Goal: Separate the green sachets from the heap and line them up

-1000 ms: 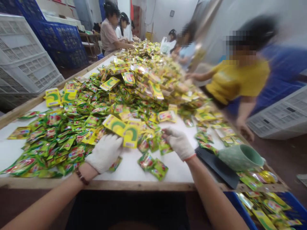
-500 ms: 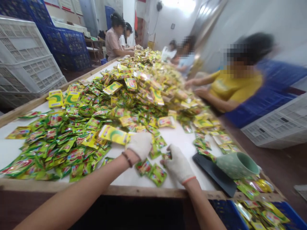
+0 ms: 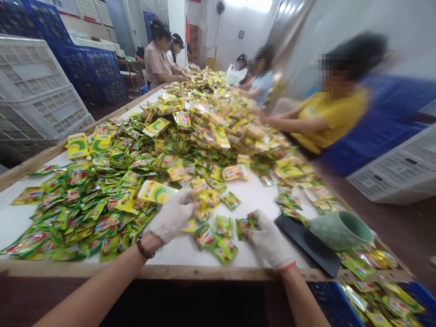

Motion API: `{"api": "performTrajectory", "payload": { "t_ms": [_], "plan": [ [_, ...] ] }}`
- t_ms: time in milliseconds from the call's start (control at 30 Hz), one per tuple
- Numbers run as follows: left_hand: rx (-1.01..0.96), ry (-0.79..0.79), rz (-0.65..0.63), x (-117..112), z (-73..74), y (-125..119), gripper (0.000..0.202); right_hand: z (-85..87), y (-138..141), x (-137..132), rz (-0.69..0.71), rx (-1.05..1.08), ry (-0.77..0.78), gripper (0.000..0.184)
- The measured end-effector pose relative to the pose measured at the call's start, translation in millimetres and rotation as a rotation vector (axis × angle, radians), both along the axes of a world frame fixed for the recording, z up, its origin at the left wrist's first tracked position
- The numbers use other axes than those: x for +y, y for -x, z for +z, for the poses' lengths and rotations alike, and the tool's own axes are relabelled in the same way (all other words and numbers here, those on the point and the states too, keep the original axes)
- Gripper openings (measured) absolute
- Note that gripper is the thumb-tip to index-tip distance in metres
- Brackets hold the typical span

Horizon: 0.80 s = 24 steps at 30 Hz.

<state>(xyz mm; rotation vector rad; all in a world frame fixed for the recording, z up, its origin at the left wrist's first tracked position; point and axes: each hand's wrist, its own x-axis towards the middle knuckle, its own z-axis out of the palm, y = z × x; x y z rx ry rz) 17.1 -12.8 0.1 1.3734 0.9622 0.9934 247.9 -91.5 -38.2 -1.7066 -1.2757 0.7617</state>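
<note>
My left hand (image 3: 172, 215), in a white glove, has thumb and fingers pinched at the edge of a yellow sachet (image 3: 207, 199). Beside its knuckles, a flat yellow box (image 3: 157, 191) with a green curve lies on the pile. My right hand (image 3: 269, 238), also gloved, is closed on a small green sachet (image 3: 244, 228) held just above the white tabletop (image 3: 259, 193). Between the hands lie several loose green sachets (image 3: 224, 249). A large heap of green sachets (image 3: 98, 200) spreads to the left.
Right of my right hand are a dark flat slab (image 3: 306, 245) and a green cup (image 3: 340, 230) on its side. A blue crate (image 3: 417, 295) with packets stands below the table edge. Co-workers sit along both sides; one in a yellow shirt (image 3: 335, 120) is nearest. White crates (image 3: 30, 77) are stacked left.
My left hand has shifted left and turned, its fingers now at the yellow sachet. My right hand has moved a little right, with the green sachet showing more clearly in it.
</note>
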Motion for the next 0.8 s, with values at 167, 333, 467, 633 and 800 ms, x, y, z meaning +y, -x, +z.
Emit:
{"api": "performTrajectory", "payload": {
  "t_ms": [167,333,467,633,800],
  "plan": [
    [-0.015,0.062,-0.046,-15,-8.9,3,0.029,13.6,17,-4,0.191,0.172,-0.102,0.028],
    [0.058,-0.045,-0.139,-24,-12.9,2,0.026,35.5,45,3,0.311,0.008,-0.273,0.016],
    [-0.004,-0.006,-0.254,-33,-9.0,2,0.025,33.8,54,13,0.392,-0.148,-0.333,0.012],
    [-0.071,0.011,-0.271,-43,-11.7,-5,0.028,20.2,62,7,0.194,-0.050,-0.377,0.027],
    [0.274,-0.265,-0.140,-44,-8.3,-1,0.013,16.2,66,-4,0.372,0.345,-0.086,0.035]
  ]
}}
